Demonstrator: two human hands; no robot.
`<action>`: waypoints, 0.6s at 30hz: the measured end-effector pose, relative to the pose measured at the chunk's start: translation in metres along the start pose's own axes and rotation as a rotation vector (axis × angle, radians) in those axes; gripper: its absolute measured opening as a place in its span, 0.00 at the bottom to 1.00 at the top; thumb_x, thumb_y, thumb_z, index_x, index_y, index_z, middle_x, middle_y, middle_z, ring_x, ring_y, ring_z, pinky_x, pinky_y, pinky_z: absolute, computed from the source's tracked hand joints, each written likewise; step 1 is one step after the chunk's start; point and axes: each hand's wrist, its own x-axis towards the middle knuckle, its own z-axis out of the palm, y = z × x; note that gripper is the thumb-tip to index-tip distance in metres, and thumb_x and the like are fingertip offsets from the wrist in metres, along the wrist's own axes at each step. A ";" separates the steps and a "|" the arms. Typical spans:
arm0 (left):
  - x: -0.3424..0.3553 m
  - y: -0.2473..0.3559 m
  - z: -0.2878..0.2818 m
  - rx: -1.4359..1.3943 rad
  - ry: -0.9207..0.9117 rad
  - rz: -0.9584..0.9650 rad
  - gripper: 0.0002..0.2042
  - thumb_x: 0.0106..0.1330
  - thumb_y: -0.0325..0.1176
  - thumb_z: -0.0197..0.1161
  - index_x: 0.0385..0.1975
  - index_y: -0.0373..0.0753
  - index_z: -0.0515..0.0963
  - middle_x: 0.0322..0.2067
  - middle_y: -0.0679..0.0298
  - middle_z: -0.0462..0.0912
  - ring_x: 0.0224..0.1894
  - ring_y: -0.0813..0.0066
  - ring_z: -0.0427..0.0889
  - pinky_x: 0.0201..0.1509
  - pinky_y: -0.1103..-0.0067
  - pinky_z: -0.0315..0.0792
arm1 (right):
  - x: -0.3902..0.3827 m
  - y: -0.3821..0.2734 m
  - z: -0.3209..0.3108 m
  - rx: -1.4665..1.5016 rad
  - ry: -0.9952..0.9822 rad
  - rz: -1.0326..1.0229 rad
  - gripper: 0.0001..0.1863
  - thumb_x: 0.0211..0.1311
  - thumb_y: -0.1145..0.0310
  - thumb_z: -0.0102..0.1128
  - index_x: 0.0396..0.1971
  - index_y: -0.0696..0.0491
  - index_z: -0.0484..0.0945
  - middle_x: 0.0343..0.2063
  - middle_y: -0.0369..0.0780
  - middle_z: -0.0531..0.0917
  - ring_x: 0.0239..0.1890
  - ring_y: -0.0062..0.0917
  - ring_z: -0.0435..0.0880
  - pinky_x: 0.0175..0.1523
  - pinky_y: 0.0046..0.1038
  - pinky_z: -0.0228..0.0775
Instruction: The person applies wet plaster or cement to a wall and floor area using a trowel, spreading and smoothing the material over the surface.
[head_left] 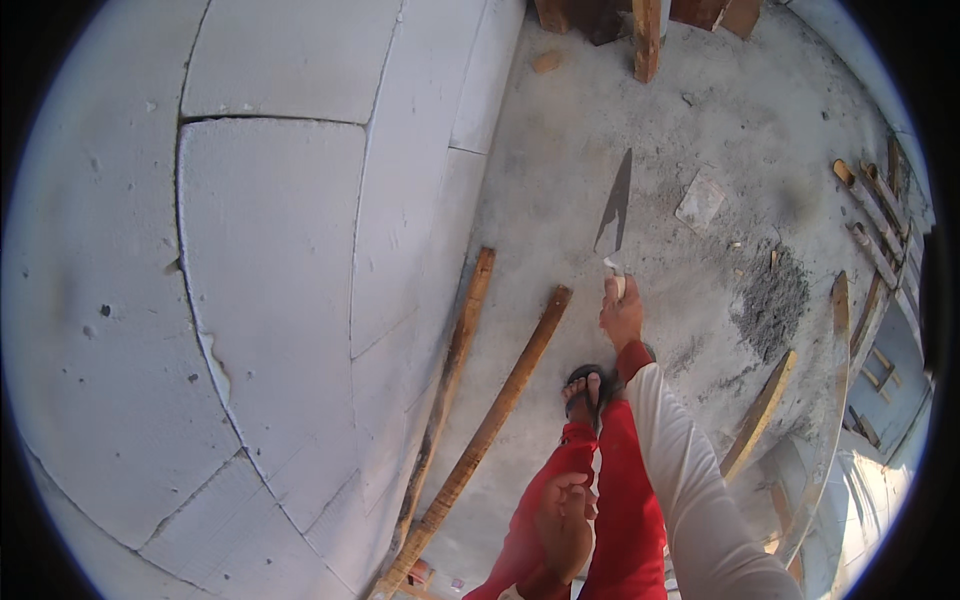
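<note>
My right hand [622, 312] grasps the trowel [618, 203], fingers hiding most of its handle [619, 284]; it points forward over the floor [550, 170]. Nearer me than the trowel, my left hand [567, 525] half curls; whether it holds anything, I cannot tell. Left of the trowel, the wall [270, 230] runs out of sight.

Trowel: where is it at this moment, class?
In the head view, right of centre, the trowel is held in the right hand, pointing toward the picture's top, beyond the sandalled left foot.
</note>
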 end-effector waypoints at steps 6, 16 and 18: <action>0.064 0.060 0.057 -0.135 -0.079 0.161 0.08 0.79 0.27 0.51 0.50 0.36 0.75 0.32 0.64 0.80 0.30 0.81 0.76 0.36 0.81 0.74 | 0.106 -0.162 0.115 0.155 -0.109 -0.093 0.22 0.76 0.49 0.56 0.44 0.57 0.78 0.35 0.55 0.85 0.41 0.56 0.85 0.46 0.47 0.76; 0.115 0.021 0.074 -0.056 -0.098 0.038 0.10 0.74 0.23 0.50 0.52 0.37 0.69 0.32 0.64 0.78 0.29 0.80 0.75 0.34 0.81 0.73 | 0.161 -0.066 0.085 0.111 0.150 -0.046 0.23 0.76 0.49 0.56 0.43 0.59 0.77 0.30 0.51 0.84 0.35 0.48 0.86 0.43 0.45 0.76; 0.119 0.005 0.076 -0.049 -0.115 0.052 0.10 0.73 0.22 0.50 0.52 0.38 0.69 0.32 0.64 0.78 0.29 0.80 0.75 0.33 0.82 0.74 | 0.107 -0.029 0.032 0.266 0.087 0.142 0.18 0.78 0.53 0.56 0.41 0.56 0.74 0.20 0.40 0.78 0.18 0.28 0.80 0.25 0.35 0.73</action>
